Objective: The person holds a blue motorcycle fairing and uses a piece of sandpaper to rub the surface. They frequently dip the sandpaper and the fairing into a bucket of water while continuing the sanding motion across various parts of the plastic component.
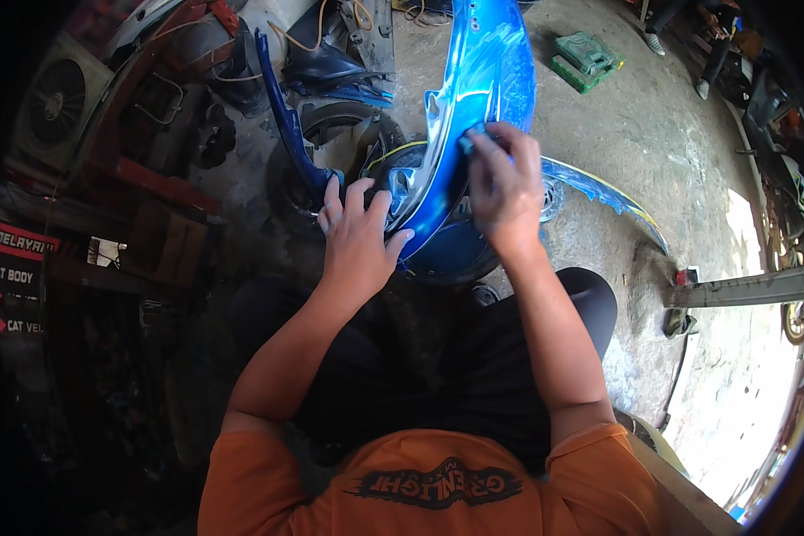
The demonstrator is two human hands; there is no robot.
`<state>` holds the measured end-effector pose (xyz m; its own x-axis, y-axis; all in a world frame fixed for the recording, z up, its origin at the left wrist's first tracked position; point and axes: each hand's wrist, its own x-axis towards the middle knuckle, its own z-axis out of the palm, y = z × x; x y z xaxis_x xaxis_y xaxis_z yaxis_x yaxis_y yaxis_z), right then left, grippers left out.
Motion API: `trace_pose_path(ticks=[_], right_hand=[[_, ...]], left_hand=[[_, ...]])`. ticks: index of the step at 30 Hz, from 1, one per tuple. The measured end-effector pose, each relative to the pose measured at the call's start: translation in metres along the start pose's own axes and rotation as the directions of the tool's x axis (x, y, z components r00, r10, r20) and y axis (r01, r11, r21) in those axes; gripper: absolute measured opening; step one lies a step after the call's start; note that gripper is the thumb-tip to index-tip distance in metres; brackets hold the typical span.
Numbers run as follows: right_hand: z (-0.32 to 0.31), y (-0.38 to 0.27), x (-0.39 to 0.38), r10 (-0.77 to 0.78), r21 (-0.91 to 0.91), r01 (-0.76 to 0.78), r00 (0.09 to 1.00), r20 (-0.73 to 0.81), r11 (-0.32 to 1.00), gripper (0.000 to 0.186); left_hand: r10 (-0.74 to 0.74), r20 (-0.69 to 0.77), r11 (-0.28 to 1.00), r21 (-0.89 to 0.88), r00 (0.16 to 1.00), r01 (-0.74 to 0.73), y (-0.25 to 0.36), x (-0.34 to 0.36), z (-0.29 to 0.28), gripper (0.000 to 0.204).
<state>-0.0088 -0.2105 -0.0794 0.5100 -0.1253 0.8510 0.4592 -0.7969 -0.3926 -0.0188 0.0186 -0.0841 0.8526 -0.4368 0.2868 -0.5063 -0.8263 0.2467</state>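
A long blue panel (491, 62), streaked with pale dust along its surface, stands out in front of me, its narrow lower end near my lap. My right hand (509, 183) presses a small teal pad (472, 139) against it, fingers curled round the pad. My left hand (357, 228) has its fingers spread at the lower end of that panel, beside a moulded bracket, with the thumb touching the edge. A dark blue strip (290, 125) lies just beyond my left fingertips. Underneath are a dark tyre (288, 192) and another blue part (456, 259).
A thin blue-and-yellow piece (616, 188) extends rightward. A green case (585, 61) lies on the concrete floor (590, 116). Someone's legs (715, 62) show at upper right, above a metal beam (741, 286). Red frames (134, 179), a fan-like unit (58, 94) and dark clutter crowd the left.
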Motion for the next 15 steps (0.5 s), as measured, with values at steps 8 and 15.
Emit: trace_pose_path(ticks=[8,15], right_hand=[[-0.001,-0.003,0.003,-0.142,0.045,0.143,0.990,-0.014,0.989,0.034],[-0.007,-0.007,0.008,-0.211,0.067,0.211,0.977,-0.003,0.975,0.036]], left_hand=[[-0.010,0.111,1.000,0.013,0.994,0.008,0.006,-0.005,-0.010,0.059],[-0.005,0.149,1.000,-0.002,0.989,0.006,0.011,-0.011,-0.009,0.067]])
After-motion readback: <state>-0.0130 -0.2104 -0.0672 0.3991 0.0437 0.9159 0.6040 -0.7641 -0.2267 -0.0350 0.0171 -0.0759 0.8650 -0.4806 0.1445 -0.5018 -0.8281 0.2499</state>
